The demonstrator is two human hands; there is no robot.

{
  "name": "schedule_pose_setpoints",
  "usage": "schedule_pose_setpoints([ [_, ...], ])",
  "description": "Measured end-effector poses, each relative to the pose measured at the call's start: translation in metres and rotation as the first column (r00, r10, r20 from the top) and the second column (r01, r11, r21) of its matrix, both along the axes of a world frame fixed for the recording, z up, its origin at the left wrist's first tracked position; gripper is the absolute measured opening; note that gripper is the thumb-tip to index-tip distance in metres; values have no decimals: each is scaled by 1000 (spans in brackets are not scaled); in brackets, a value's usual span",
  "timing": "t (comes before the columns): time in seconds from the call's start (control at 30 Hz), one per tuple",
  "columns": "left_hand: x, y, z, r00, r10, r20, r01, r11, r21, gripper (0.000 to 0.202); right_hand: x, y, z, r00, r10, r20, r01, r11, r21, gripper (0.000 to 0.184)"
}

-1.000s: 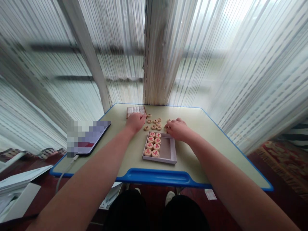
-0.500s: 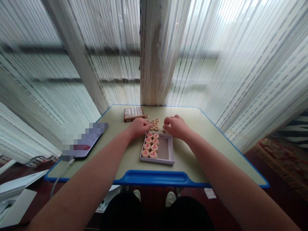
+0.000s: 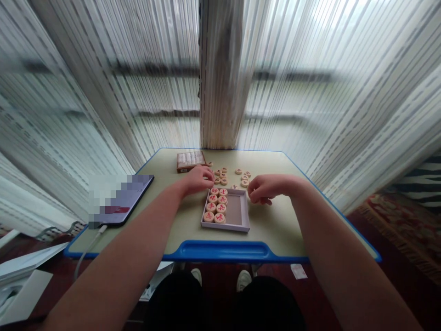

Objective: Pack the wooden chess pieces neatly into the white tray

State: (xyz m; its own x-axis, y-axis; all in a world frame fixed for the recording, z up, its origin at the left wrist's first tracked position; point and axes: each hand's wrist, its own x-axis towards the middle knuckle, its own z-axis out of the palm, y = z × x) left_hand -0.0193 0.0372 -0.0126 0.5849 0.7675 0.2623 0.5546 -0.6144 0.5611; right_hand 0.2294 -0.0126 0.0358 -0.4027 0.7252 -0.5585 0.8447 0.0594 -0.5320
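Observation:
A shallow white box tray point(image 3: 244, 209) lies on the table, its left part filled with two columns of round wooden xiangqi pieces point(image 3: 221, 208) bearing red characters. Its right part shows bare bottom. By the tray's back left corner, my left hand point(image 3: 200, 178) is closed with fingers bent down; whatever they hold is hidden. Just right of the tray's back right corner, my right hand point(image 3: 267, 188) is curled, fingertips low over the table, contents not visible. Beyond the tray lie loose xiangqi pieces point(image 3: 223, 175) in a cluster, and more loose pieces point(image 3: 245, 177) near my right hand.
A brown-edged box lid point(image 3: 190, 159) lies at the back left. On the left stands a tablet-like device point(image 3: 138, 195) with a white cable point(image 3: 93, 241). The table's front edge has a blue trough point(image 3: 225, 250). Striped curtains point(image 3: 222, 82) hang behind.
My right hand has moved right and toward me, from over the loose pieces to beside the tray, uncovering several pieces. My left hand has drawn slightly left.

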Motion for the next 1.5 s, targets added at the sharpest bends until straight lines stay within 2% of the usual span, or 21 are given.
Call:
schedule_pose_setpoints([
  [0.23,-4,2,-3,998,40,-48,-41,999,-14,14,-21,-10,2,999,18,-33,-17,998,53,2],
  [0.4,-6,3,-2,999,33,-35,-34,999,-28,13,-26,-11,-1,997,68,-21,-67,997,47,3],
  [0.5,-6,5,-5,998,68,-8,-69,998,-15,14,-25,-11,-1,996,90,-22,-89,995,35,4],
  [0.6,-5,6,-8,991,132,0,-132,990,46,15,-20,-10,4,998,44,-42,-39,992,118,8],
  [0.7,0,2,-6,986,166,1,-164,978,128,14,-17,-11,10,990,8,-141,25,971,236,17],
  [0.8,6,-6,-1,991,135,-19,-129,973,192,13,-19,-12,11,971,5,-239,75,943,323,26],
  [0.9,11,-14,4,996,84,-21,-76,967,242,12,-26,-11,5,965,7,-261,82,940,331,26],
  [1.03,11,-15,6,994,111,13,-110,956,271,13,-32,-9,-1,986,13,-169,46,939,342,21],
  [1.17,9,-11,5,983,181,8,-177,951,253,13,-35,-15,1,991,86,-102,-34,903,427,28],
  [1.3,12,-16,8,998,56,19,-59,983,174,13,-43,-21,1,982,180,50,-180,844,505,27],
  [1.4,15,-21,11,999,-23,29,18,990,142,14,-51,-21,-4,972,144,184,-224,801,555,25],
  [1.5,16,-23,10,999,-16,28,12,990,139,15,-56,-19,-9,953,126,277,-274,750,602,25],
])
